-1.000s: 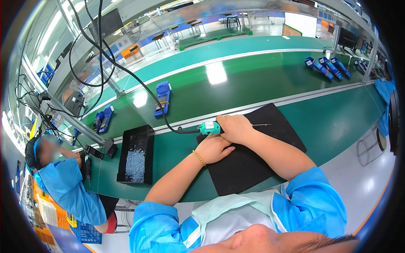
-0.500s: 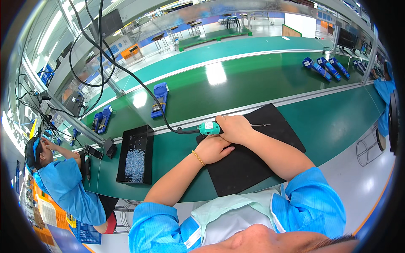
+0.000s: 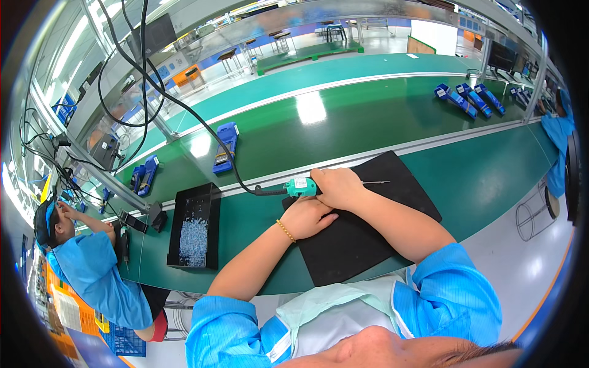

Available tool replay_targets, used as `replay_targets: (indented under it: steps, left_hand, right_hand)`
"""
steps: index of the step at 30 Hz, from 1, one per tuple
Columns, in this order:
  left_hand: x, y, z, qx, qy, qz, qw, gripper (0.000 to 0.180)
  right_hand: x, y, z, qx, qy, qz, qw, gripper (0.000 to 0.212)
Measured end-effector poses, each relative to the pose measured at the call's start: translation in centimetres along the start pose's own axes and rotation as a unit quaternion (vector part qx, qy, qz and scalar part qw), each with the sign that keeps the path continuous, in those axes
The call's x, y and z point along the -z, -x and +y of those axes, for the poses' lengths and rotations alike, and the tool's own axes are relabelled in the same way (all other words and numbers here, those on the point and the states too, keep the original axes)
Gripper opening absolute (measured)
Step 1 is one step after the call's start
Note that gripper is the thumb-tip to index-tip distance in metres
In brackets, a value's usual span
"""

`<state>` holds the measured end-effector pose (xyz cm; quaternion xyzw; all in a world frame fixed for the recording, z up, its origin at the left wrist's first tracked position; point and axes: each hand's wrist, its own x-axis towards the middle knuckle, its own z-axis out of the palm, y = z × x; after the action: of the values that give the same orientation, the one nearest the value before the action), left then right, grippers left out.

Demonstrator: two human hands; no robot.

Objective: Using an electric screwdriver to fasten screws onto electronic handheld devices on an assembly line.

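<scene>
My right hand (image 3: 341, 186) is closed around a green electric screwdriver (image 3: 300, 186), held level above a black mat (image 3: 350, 256). Its thin bit (image 3: 376, 182) sticks out past the hand to the right, and a black cord leaves the other end. Just below lies my left hand (image 3: 305, 218), low over the mat, a beaded bracelet on its wrist. The left thumb is stretched out; its fingertips are partly hidden beneath the right hand. To the left, a black tray (image 3: 212, 232) holds a heap of small bluish pieces (image 3: 194, 242).
Beyond the bench runs a green conveyor belt (image 3: 343, 129) with blue handheld-looking units (image 3: 226, 147), some at right (image 3: 456, 100). A metal rail (image 3: 399, 147) borders it. A co-worker (image 3: 98, 260) sits at left beside another screwdriver (image 3: 124, 245). Black cables (image 3: 184, 105) hang overhead.
The blue units on the belt have shifted slightly left. Both hands and the screwdriver keep their pose, with only a small shift of the whole view.
</scene>
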<state>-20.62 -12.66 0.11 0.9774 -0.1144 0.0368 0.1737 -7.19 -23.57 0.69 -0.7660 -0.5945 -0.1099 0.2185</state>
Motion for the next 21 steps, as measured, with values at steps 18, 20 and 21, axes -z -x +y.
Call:
replay_targets:
  steps: [18,20,21]
  left_hand:
    - [0.2,8.3,-0.1,-0.075,-0.156,0.234,0.957,0.013]
    - [1.9,13.6,1.9,-0.023,-0.121,0.252,0.960,0.013]
    - [2.7,16.8,3.1,0.038,-0.073,0.318,0.945,0.013]
  right_hand:
    - [-0.8,-0.5,-0.8,-0.006,0.098,0.023,0.995,0.041]
    - [-0.9,-0.2,-0.7,-0.008,0.129,0.039,0.991,0.044]
    - [-1.1,-0.1,-0.4,0.004,0.129,0.049,0.990,0.045]
